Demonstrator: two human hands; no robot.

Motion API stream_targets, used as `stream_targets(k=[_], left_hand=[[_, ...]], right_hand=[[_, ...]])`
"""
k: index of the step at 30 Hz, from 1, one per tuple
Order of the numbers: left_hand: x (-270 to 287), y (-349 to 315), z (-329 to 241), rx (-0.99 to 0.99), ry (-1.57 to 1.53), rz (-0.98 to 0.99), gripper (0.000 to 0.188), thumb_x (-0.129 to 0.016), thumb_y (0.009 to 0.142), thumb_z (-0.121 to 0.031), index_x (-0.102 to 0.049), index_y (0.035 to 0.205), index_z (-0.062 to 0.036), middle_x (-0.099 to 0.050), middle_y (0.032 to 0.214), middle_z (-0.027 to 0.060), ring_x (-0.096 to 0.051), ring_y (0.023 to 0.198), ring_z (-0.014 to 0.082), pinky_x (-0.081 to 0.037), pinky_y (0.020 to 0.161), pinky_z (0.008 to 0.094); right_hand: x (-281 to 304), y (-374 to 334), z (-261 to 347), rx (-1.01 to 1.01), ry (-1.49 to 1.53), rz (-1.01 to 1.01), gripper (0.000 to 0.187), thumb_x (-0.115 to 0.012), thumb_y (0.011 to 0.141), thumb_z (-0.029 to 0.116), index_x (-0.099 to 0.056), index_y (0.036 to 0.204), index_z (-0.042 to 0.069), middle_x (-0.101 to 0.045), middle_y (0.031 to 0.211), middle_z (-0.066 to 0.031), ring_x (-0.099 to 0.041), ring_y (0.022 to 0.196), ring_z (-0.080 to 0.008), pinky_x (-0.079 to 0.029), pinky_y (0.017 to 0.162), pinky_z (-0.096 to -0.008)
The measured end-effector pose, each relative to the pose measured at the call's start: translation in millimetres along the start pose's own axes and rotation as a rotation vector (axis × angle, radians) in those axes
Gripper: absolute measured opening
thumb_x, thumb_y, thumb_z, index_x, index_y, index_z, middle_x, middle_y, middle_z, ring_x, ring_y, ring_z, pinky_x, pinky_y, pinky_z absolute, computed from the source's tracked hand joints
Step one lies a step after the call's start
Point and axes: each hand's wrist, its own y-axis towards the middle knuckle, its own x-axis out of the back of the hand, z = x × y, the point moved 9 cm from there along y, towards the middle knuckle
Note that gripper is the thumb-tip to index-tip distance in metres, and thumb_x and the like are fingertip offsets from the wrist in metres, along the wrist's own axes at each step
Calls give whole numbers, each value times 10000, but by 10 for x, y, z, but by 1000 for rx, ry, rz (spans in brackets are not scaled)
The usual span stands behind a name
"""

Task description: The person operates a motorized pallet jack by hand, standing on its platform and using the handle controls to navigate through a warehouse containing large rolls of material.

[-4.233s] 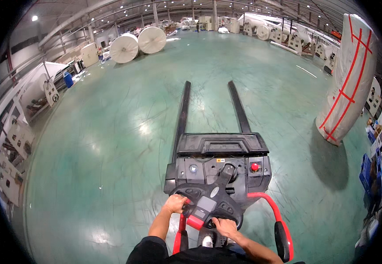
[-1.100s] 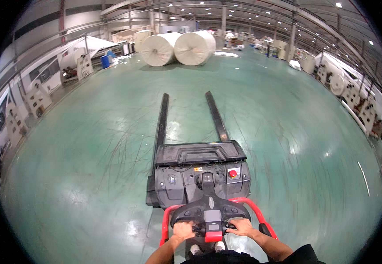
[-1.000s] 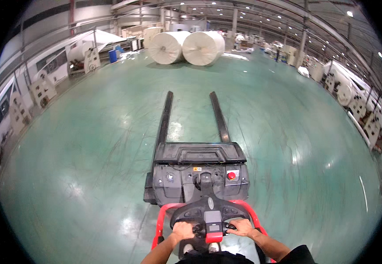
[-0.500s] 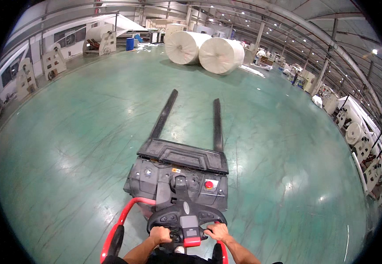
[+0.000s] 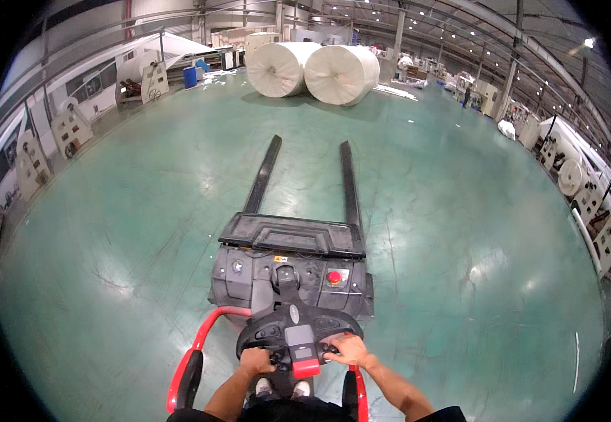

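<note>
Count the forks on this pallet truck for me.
2: the left fork and the right fork, both reaching forward over the green floor from the black chassis. Both tips show.

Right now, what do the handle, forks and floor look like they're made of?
Handle: probably moulded plastic, mostly matte black, with smooth rounded curves. Forks: likely steel, dark with a faint sheen, judging by their long slim blades. Floor: glossy green coating, reflecting lights; the base beneath is hidden.

The steering head [image 5: 319, 318] has a matt black plastic housing; the guard rail [image 5: 197, 343] carries a glossy red finish. The forks [image 5: 262, 179] appear as scuffed dark metal. The floor [image 5: 446, 211] is smooth and glossy.
</note>
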Motion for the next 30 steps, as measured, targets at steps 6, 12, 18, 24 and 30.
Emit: stream_targets(k=[6, 12, 18, 24, 30], left_hand=[[180, -110, 234, -80, 56, 1, 437, -611, 646, -491, -694, 956, -195, -678, 833, 139, -662, 814, 302, -527, 711, 418], [313, -169, 644, -219, 148, 16, 426, -614, 658, -514, -677, 916, -182, -675, 797, 134, -660, 775, 314, -523, 668, 446], [564, -302, 1049, -298, 110, -53, 397, -642, 621, -474, -663, 883, -177, -659, 723, 154, -656, 710, 334, -516, 625, 464], [851, -240, 1411, -466, 158, -192, 475, -663, 555, -445, -665, 1003, -288, -643, 639, 107, -656, 626, 284, -523, 562, 430], [1219, -329, 1566, -504, 121, -277, 351, -666, 469, -355, -687, 774, -183, -626, 619, 107, -644, 610, 312, -532, 567, 419]], right_hand=[[-119, 89, 296, -60, 92, 170, 652, -428, 854, 617, -537, 1221, 90, -589, 1159, -151, -562, 1071, -306, -456, 875, -398], [-392, 277, 665, -70, 175, 293, 744, -374, 847, 675, -554, 1197, 44, -572, 1168, -208, -534, 1107, -344, -429, 911, -414], [-450, 403, 1147, -270, 126, 375, 754, -369, 811, 726, -629, 1040, 56, -642, 836, -231, -621, 842, -392, -479, 734, -471], [-456, 584, 1561, -419, 177, 279, 678, -380, 839, 683, -625, 1028, 80, -642, 784, -202, -624, 814, -366, -465, 698, -465], [-564, 782, 1815, -566, 717, 536, 666, -456, 796, 715, -599, 854, 67, -543, 660, -32, -528, 608, -133, -418, 570, -299]])
